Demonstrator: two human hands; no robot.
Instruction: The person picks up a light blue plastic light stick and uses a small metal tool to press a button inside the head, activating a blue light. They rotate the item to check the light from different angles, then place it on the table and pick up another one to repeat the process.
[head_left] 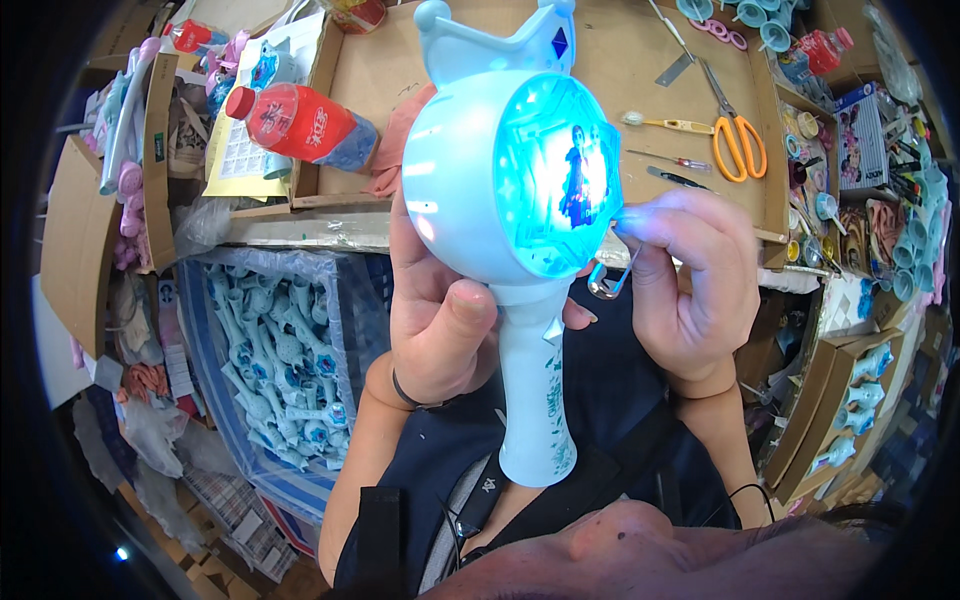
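Observation:
A pale blue light-up toy wand (535, 400) stands roughly upright before me, its round head glowing blue around a picture panel and a crown shape on top. My left hand (435, 320) is wrapped round it just under the head, thumb in front and fingers partly hidden behind. At the right edge of the glowing panel, my right hand (690, 280) is closed in a pinch. From its fingers hangs what looks like a safety pin (604, 284), with a shiny rounded end. The pinching fingertips are close to the panel rim; whether they touch it I cannot tell.
Orange-handled scissors (740, 145), a small brush (670, 124) and a screwdriver (675, 160) lie on the cardboard-covered bench (610, 30). A red-labelled bottle (305, 125) leans at left. Below it, a lined blue crate (365, 320) holds many wand parts. Open boxes crowd both sides.

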